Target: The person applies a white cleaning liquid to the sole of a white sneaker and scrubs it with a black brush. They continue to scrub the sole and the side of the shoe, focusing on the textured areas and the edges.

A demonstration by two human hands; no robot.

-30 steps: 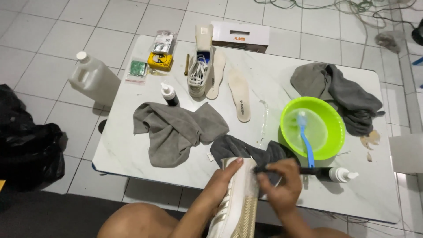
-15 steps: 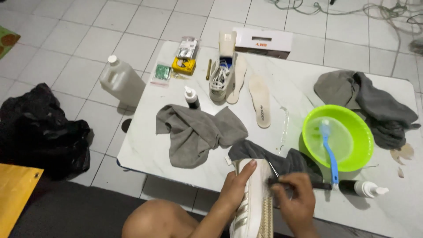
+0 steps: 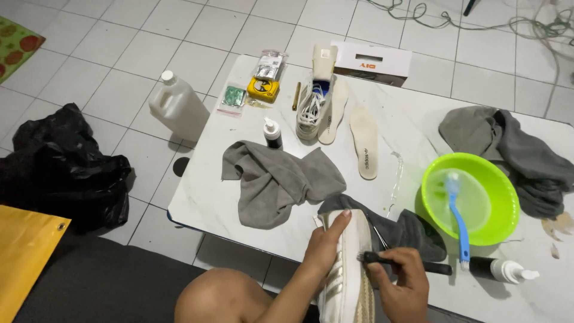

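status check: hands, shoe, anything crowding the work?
Left hand grips white sneaker. Right hand holds black brush against its sole edge. Dark cloth under the shoe; green basin close by.

The white sneaker (image 3: 347,269) runs off the bottom edge, its heel unseen, the black brush's (image 3: 406,262) bristles hide behind it, and the yellow board (image 3: 24,257) is cut off at left.

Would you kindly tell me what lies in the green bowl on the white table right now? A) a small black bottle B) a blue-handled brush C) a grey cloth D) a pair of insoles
B: a blue-handled brush rests in the green bowl, its head inside and its handle leaning out over the near rim.
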